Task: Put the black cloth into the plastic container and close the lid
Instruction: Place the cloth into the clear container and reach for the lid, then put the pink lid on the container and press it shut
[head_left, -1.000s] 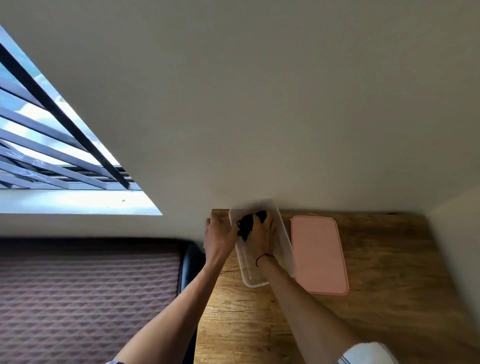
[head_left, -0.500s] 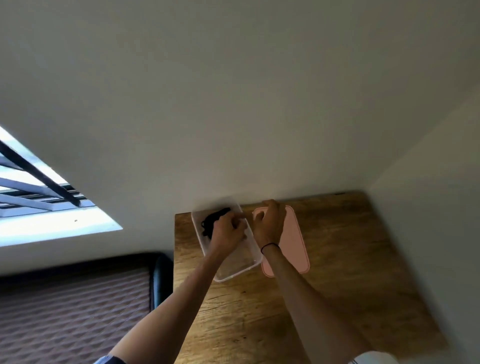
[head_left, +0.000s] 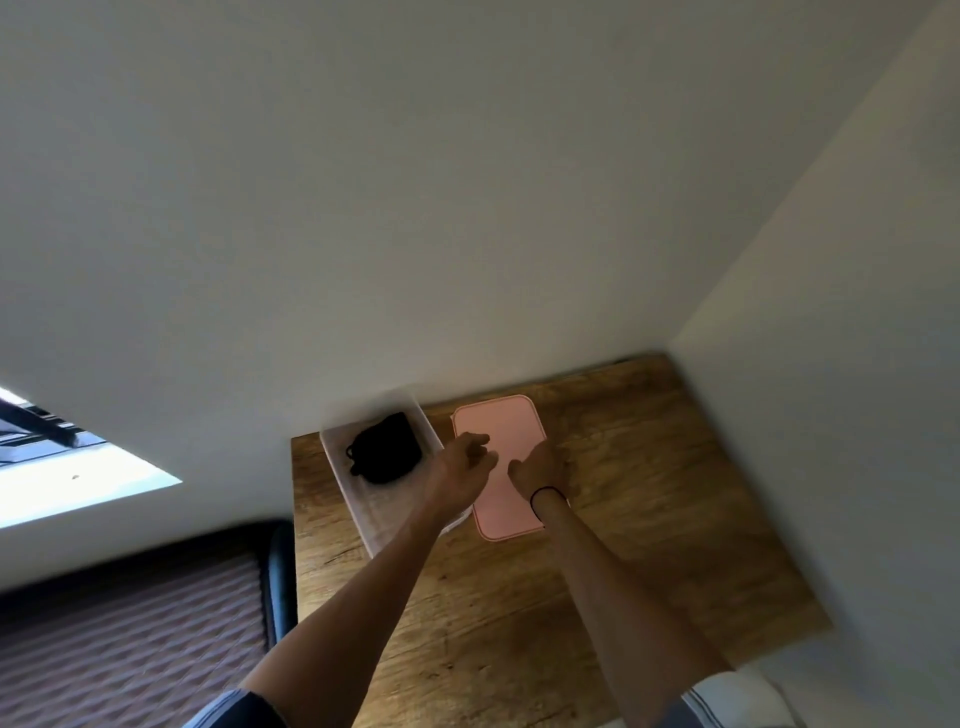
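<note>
Cloth (head_left: 385, 448) lies in the tub (head_left: 358, 499) left of both hands' loosely curled, empty fingers — left hand (head_left: 460, 467), right hand (head_left: 540, 470) — above the pink lid (head_left: 501, 423).

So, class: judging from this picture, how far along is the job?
Done: the black cloth lies inside the clear plastic container. In hand: the left hand and right hand are over the pink lid, flat on the wooden table. Left: fit the lid and close it.

Black cloth (head_left: 385, 449) bunched in far end of clear plastic container (head_left: 363, 512), uncovered on table. Pink lid (head_left: 506, 431) flat just beside container's right.
</note>
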